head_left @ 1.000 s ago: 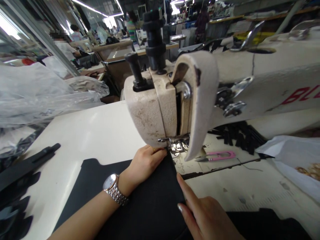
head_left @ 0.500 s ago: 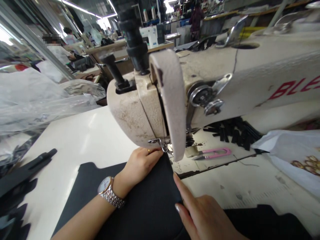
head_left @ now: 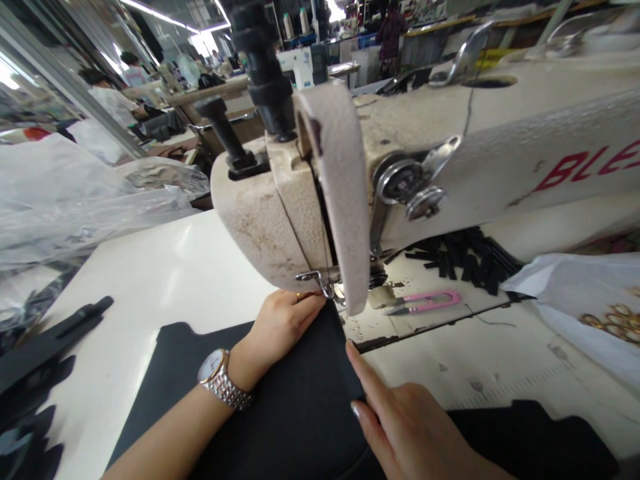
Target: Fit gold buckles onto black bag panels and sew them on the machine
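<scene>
A black leather-like panel (head_left: 300, 400) lies under the head of a sewing machine (head_left: 280, 220), its far corner at the presser foot (head_left: 327, 290). My left hand (head_left: 283, 323), with a wristwatch (head_left: 220, 380) on the wrist, rests on the panel right beside the foot. Its fingers are held together and bent, pressing the material; the fingertips are partly hidden by the machine head. Along the panel's right edge, my right hand (head_left: 400, 420) pinches with forefinger and thumb, the forefinger tip pointing toward the foot. The needle itself is hard to make out.
Pink-handled thread snips (head_left: 433, 300) and a heap of short black strips (head_left: 465, 260) lie beyond the machine bed. A white bag with gold-coloured rings (head_left: 615, 323) stands at right. More black pieces (head_left: 45, 353) lie at left, another (head_left: 530, 437) at right. People work behind.
The view has tilted very slightly, so everything sits a little higher. Both hands keep nearly the same place on the black panel.
</scene>
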`<action>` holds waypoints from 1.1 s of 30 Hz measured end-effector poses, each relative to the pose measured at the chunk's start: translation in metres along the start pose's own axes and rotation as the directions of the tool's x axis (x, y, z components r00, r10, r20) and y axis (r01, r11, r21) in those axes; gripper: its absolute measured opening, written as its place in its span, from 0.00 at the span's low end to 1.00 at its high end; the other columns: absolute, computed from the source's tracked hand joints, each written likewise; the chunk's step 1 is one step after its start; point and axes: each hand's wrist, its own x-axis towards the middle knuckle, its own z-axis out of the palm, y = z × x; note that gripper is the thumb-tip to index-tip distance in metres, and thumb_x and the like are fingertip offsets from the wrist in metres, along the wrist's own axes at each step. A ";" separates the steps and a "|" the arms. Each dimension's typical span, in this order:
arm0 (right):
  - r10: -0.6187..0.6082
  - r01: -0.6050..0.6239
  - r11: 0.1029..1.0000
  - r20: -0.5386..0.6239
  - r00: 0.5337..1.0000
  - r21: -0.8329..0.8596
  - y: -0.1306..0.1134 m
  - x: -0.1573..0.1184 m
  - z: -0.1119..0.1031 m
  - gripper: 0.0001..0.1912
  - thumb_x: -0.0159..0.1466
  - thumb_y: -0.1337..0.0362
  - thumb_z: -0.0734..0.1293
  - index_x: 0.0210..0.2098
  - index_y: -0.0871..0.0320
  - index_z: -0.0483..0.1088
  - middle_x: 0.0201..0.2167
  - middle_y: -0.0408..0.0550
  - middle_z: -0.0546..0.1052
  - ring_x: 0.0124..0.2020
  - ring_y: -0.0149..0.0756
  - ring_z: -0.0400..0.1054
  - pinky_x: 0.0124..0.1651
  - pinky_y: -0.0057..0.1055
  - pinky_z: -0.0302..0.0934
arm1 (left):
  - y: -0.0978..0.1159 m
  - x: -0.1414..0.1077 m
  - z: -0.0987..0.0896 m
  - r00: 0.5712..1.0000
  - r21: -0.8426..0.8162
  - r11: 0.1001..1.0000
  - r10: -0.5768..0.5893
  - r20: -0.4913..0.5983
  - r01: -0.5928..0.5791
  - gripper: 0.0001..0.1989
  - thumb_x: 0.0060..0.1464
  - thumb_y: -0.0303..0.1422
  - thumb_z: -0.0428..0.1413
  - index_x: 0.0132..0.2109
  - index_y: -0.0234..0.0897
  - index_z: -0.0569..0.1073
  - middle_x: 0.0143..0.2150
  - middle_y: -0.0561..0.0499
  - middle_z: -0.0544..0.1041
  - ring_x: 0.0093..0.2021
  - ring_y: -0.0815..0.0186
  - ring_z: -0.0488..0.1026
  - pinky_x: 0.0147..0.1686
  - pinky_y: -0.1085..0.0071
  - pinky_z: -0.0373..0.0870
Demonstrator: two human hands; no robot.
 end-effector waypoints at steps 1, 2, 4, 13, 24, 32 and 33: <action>0.001 -0.001 1.000 -0.007 1.000 0.005 0.000 0.000 0.000 0.22 0.59 0.71 0.50 0.48 0.78 0.62 0.09 0.45 0.66 0.08 0.36 0.60 0.11 0.28 0.50 | 0.000 0.000 0.000 1.000 -0.006 1.000 -0.003 0.004 0.003 0.13 0.59 0.30 0.42 0.34 0.33 0.71 0.32 0.47 0.74 0.29 0.66 0.71 0.28 0.73 0.68; 0.002 -0.002 1.000 -0.010 1.000 0.012 0.001 0.000 -0.001 0.22 0.59 0.71 0.50 0.48 0.78 0.61 0.09 0.45 0.66 0.08 0.36 0.60 0.11 0.28 0.50 | 0.000 -0.001 0.001 1.000 -0.011 1.000 -0.005 0.006 0.005 0.13 0.58 0.30 0.43 0.34 0.33 0.71 0.32 0.47 0.74 0.29 0.66 0.71 0.28 0.73 0.68; 0.016 -0.016 0.999 0.001 1.000 0.033 0.002 0.000 -0.001 0.23 0.59 0.70 0.50 0.49 0.78 0.61 0.09 0.46 0.67 0.09 0.35 0.61 0.12 0.27 0.51 | 0.000 -0.001 0.002 1.000 -0.012 1.000 0.000 0.001 0.000 0.12 0.58 0.30 0.44 0.35 0.33 0.71 0.32 0.47 0.74 0.28 0.67 0.71 0.27 0.74 0.68; 0.061 -0.063 0.995 0.030 0.998 0.079 0.004 -0.001 0.002 0.23 0.59 0.69 0.52 0.51 0.76 0.59 0.12 0.46 0.69 0.11 0.35 0.63 0.13 0.27 0.53 | -0.003 0.001 0.005 1.000 -0.014 1.000 0.002 -0.004 -0.002 0.12 0.58 0.29 0.44 0.34 0.31 0.72 0.28 0.47 0.73 0.26 0.66 0.70 0.25 0.73 0.67; 0.046 -0.046 0.997 -0.004 0.999 0.055 0.002 0.002 0.001 0.23 0.59 0.70 0.50 0.49 0.77 0.61 0.10 0.46 0.68 0.09 0.36 0.61 0.12 0.28 0.50 | -0.001 0.003 0.002 0.999 -0.105 0.994 -0.042 0.008 0.043 0.12 0.57 0.30 0.45 0.33 0.32 0.71 0.29 0.47 0.74 0.27 0.66 0.71 0.27 0.73 0.68; 0.022 -0.019 0.998 -0.037 0.999 0.061 0.002 0.002 0.001 0.23 0.60 0.71 0.48 0.48 0.80 0.61 0.09 0.46 0.68 0.08 0.35 0.61 0.11 0.28 0.50 | -0.001 0.002 0.002 0.987 -0.237 0.959 -0.149 0.054 0.158 0.12 0.57 0.33 0.47 0.33 0.34 0.73 0.24 0.50 0.75 0.25 0.67 0.73 0.27 0.75 0.70; 0.017 -0.014 0.998 -0.042 0.999 0.055 0.002 0.002 0.001 0.23 0.61 0.70 0.47 0.48 0.80 0.61 0.09 0.46 0.68 0.08 0.35 0.60 0.11 0.28 0.50 | -0.001 0.002 0.002 0.986 -0.246 0.955 -0.155 0.067 0.167 0.12 0.57 0.33 0.46 0.33 0.34 0.73 0.24 0.50 0.75 0.25 0.67 0.73 0.27 0.75 0.70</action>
